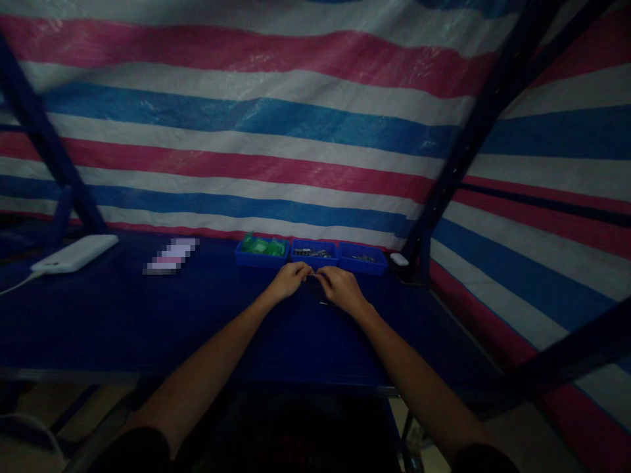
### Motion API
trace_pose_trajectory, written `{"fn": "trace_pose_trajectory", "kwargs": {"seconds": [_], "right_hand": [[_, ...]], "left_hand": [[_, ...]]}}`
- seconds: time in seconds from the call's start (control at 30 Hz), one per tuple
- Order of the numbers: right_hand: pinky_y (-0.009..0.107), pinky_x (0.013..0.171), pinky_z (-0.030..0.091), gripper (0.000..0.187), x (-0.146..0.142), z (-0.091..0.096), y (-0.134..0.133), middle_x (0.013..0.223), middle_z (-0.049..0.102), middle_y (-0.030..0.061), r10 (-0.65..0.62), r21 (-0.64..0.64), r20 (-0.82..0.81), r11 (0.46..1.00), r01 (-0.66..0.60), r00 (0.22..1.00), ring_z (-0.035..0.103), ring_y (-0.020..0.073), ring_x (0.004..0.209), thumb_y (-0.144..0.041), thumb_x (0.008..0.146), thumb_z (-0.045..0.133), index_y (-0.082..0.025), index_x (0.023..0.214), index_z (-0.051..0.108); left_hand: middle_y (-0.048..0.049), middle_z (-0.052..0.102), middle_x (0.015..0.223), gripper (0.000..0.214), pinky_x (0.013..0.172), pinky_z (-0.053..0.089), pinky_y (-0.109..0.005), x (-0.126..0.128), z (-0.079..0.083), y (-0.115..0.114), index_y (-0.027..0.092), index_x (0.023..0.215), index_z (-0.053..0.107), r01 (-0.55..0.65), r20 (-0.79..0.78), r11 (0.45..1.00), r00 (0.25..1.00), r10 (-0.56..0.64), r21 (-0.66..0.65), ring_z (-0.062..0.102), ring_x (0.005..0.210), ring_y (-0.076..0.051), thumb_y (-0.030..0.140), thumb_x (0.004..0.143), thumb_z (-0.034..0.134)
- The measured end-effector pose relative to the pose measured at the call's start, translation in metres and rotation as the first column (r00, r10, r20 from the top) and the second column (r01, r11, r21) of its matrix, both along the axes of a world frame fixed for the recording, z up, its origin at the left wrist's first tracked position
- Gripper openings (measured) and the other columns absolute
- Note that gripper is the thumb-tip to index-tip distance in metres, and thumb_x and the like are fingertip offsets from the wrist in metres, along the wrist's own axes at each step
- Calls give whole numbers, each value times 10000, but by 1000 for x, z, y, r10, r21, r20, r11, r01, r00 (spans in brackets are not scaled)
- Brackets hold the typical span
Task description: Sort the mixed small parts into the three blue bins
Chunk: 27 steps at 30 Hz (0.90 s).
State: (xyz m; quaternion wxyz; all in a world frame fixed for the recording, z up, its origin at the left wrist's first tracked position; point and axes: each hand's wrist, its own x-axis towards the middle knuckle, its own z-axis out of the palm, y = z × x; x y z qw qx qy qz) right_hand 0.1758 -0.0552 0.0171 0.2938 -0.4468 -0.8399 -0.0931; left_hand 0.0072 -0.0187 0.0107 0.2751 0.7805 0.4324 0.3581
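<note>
A red, white and blue striped tarpaulin (pixel 296 131) closed off the back and the right side of the dim bay, and dark rack posts (pixel 468 151) crossed in front of it. Below it lay a dark blue table (pixel 148 315).

Both hands met just in front of the middle bin. The left hand (pixel 288 281) and the right hand (pixel 340 289) had their fingers pinched together on one small dark part (pixel 313 277), held between the fingertips just above the table. It was too dim and too small for me to tell what the part was.

I judged it light and probably stiff, like small hardware, so weight was no concern. It was tiny and likely smooth, so it could easily slip and be lost against the dark surface. The best hold looked to be a fingertip pinch at each end, kept low over the table.

I counted three blue bins in a row against the tarpaulin. The left bin (pixel 260 261) held green pieces, while the middle bin (pixel 314 262) and the right bin (pixel 362 268) held small greyish parts that I could not count. One white power bank (pixel 76 254) with a cable (pixel 14 284) lay well apart at the far left. One small white object (pixel 398 259) sat just beside the right bin.
</note>
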Motion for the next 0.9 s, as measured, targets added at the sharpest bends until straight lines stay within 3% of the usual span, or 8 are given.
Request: {"fn": "trace_pose_trajectory", "kwargs": {"seconds": [0.13, 0.23, 0.33, 0.43, 0.5, 0.6, 0.73, 0.9], "right_hand": [[245, 646, 392, 274, -1, 9, -6, 717, 640, 57, -93, 66, 36, 994, 90, 995, 590, 160, 676, -269, 896, 354, -181, 800, 594], [248, 641, 390, 322, 6, 22, -6, 698, 633, 65, -182, 156, -98, 968, 196, 978, 586, 160, 653, -287, 902, 312, -163, 820, 597], [272, 664, 396, 357, 26, 32, 4, 755, 643, 99, -385, 164, -308, 879, 448, 870, 599, 186, 699, -329, 901, 297, -134, 928, 596], [297, 645, 400, 355, 49, 29, 17, 777, 650, 118, -624, -56, -291, 768, 639, 725, 606, 221, 721, -377, 862, 393, -131, 1035, 582], [292, 627, 401, 336, 56, 20, 22, 755, 654, 104, -640, -217, -167, 766, 605, 750, 607, 223, 715, -391, 827, 461, -150, 1009, 609], [262, 602, 397, 287, 49, 4, 23, 729, 657, 58, -473, -347, -99, 841, 415, 876, 602, 189, 690, -384, 819, 477, -191, 960, 637], [236, 585, 383, 278, 23, -4, 19, 741, 655, 31, -232, -348, -125, 921, 176, 965, 583, 149, 648, -365, 844, 439, -205, 963, 632], [213, 550, 356, 223, 9, 0, 11, 676, 627, 5, -65, -322, -124, 946, 22, 990, 549, 124, 589, -330, 833, 469, -209, 945, 619]], "left_hand": [[13, 568, 620, 388, 595, 395, -227, 3, 0, -2, 149, 922, 600, -31, 39, 1000, 999, 31, -1, 524, 603, -127, 349, 874, 271], [-12, 601, 687, 399, 642, 406, -242, 5, -1, -5, 154, 921, 590, -82, -23, 996, 996, 82, 21, 544, 657, -138, 347, 891, 243], [-39, 616, 780, 300, 705, 402, -287, 6, -2, -11, 180, 885, 606, -108, -222, 986, 966, 134, 124, 546, 772, -179, 377, 849, 383], [-51, 606, 888, 261, 761, 393, -358, 11, -4, -18, 212, 900, 612, -102, -383, 980, 910, 161, 172, 513, 903, -234, 419, 778, 510], [-54, 587, 951, 235, 788, 383, -403, 17, -5, -22, 232, 907, 612, -81, -445, 983, 883, 149, 168, 487, 959, -254, 404, 773, 525], [-66, 563, 983, 161, 801, 371, -448, 27, -6, -26, 223, 869, 608, -40, -516, 985, 848, 124, 170, 475, 976, -260, 281, 804, 473], [-124, 543, 1034, 229, 809, 365, -476, 30, -5, -25, 156, 901, 589, -67, -586, 981, 794, 162, 181, 467, 1006, -278, 163, 811, 379], [-142, 584, 1025, 370, 765, 397, -458, 16, 3, -20, 159, 920, 602, -194, -585, 980, 791, 178, 36, 511, 1000, -296, 273, 882, 252]]}}
